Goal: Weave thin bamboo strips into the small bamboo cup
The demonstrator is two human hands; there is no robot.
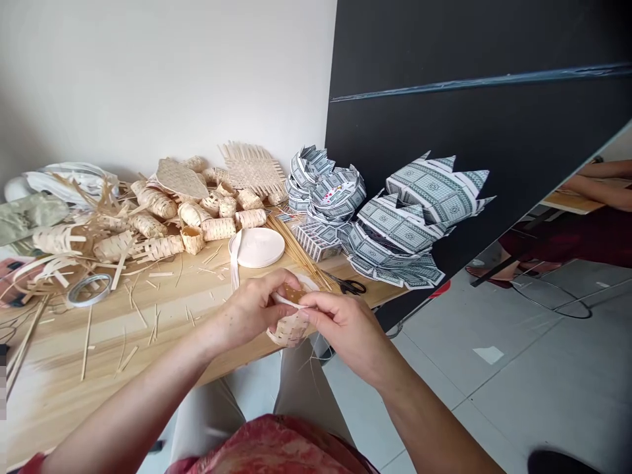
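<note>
Both my hands are over the front edge of the wooden table (99, 342). My left hand (249, 309) grips a small woven strip basket (291, 329) from the left side. My right hand (340, 329) pinches the basket's upper rim, where a white strip (285, 300) and a brownish patch (295, 294) show between my fingers. My fingers hide most of the rim. A roll of white tape (257, 247) lies on the table just beyond my left hand, with its loose end hanging toward me.
Woven strip baskets and mats (192, 204) lie heaped on the table among loose strips. Nearby are a silver tape roll (89, 290), thin sticks (296, 252), black scissors (349, 286) and patterned paper crowns (434, 187). A seated person's arms (602, 187) show at far right, above a tiled floor (494, 368).
</note>
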